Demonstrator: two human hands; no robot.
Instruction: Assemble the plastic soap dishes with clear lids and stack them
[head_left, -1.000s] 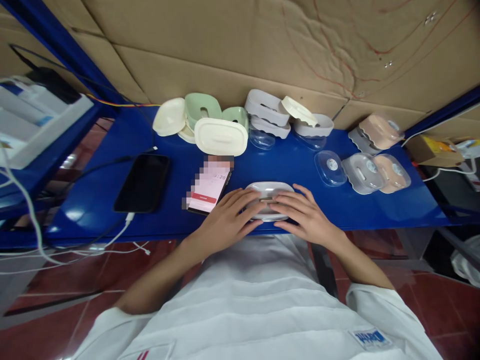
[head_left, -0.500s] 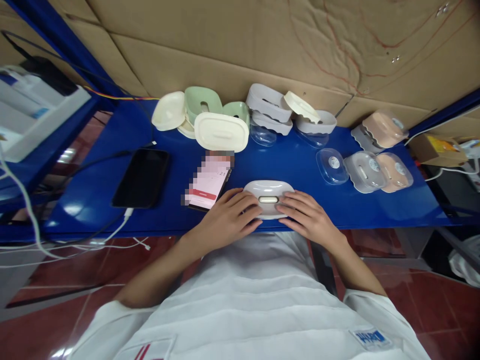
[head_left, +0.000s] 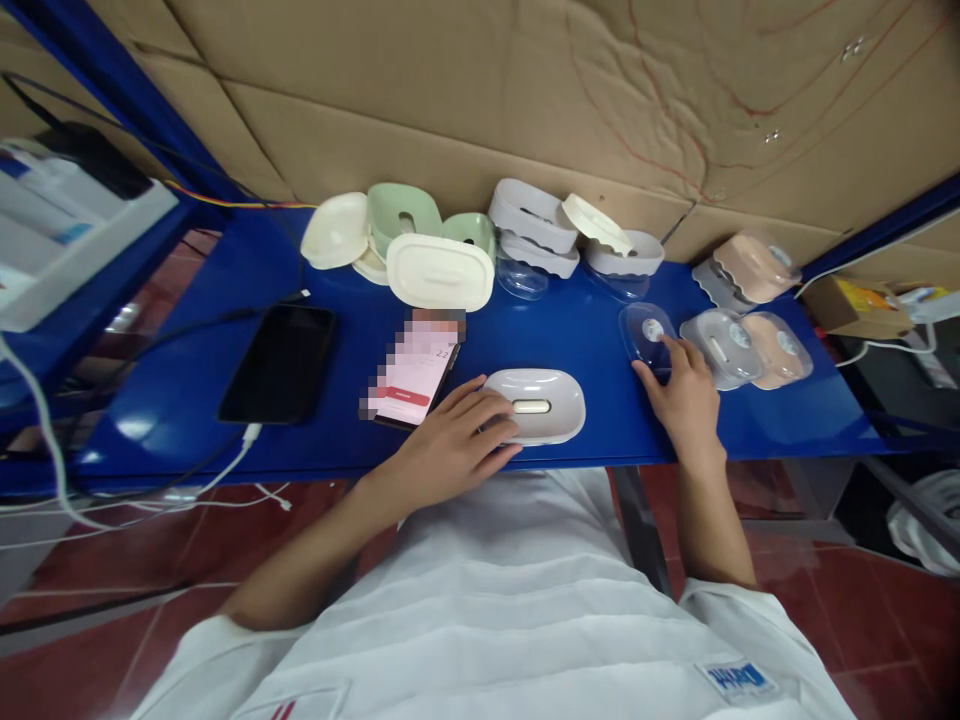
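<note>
Left hand (head_left: 465,435) covers one end of the grey dish (head_left: 567,410) on the glossy blue table (head_left: 555,335); right hand (head_left: 684,392), thumb and fingers parted, is at the clear lid (head_left: 637,326); whether either grips, I cannot tell; cardboard (head_left: 375,130) stands behind, red tiles (head_left: 187,545) below

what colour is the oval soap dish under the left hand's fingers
Light grey; the soap dish shows best in the head view.

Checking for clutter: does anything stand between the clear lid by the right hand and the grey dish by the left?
Nothing visible: blue tabletop shows between the clear lid and grey dish. The left hand covers the dish's opposite end.
</note>
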